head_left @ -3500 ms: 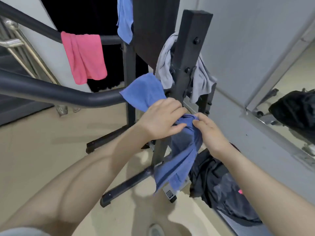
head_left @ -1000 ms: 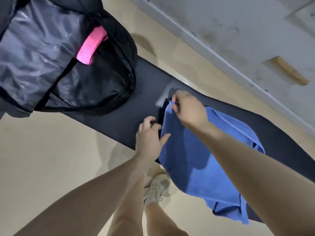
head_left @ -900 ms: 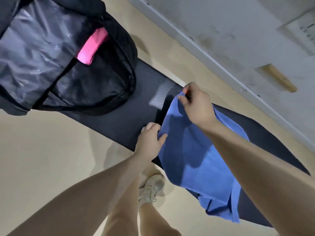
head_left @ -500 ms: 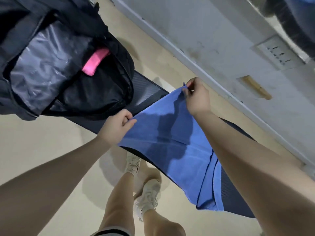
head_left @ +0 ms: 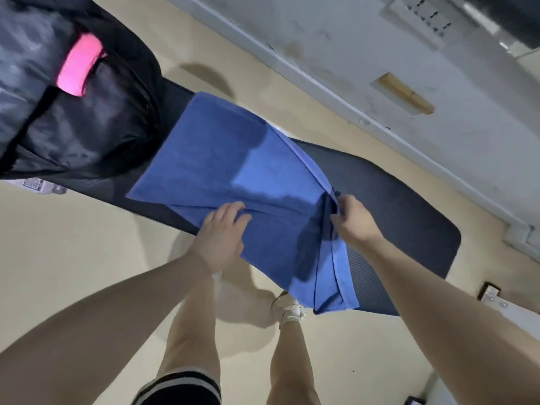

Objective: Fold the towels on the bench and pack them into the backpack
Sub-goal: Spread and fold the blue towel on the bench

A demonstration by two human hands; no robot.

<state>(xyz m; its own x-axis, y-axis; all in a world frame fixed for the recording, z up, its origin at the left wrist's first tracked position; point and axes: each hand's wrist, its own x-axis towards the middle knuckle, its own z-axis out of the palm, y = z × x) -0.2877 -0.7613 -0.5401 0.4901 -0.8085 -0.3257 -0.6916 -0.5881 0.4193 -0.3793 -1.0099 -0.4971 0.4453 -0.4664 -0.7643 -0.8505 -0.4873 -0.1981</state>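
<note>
A blue towel (head_left: 228, 168) lies spread across a dark exercise mat (head_left: 394, 194) on the floor, its far end reaching toward the open black backpack (head_left: 96, 133). A folded pink towel (head_left: 77, 67) sits inside the backpack. My left hand (head_left: 223, 232) rests on the towel's near edge with fingers lying over the cloth. My right hand (head_left: 355, 219) pinches the towel's right edge, where a fold bunches up. The towel's near end hangs doubled over the mat's front edge.
A grey wall base (head_left: 350, 92) runs diagonally behind the mat. My legs and a white shoe (head_left: 287, 309) stand on the beige floor just in front of the mat. A small metal bracket (head_left: 493, 298) sits at the right.
The towel went from held up by two corners to laid flat on the mat. Both hands moved back along it to its near part.
</note>
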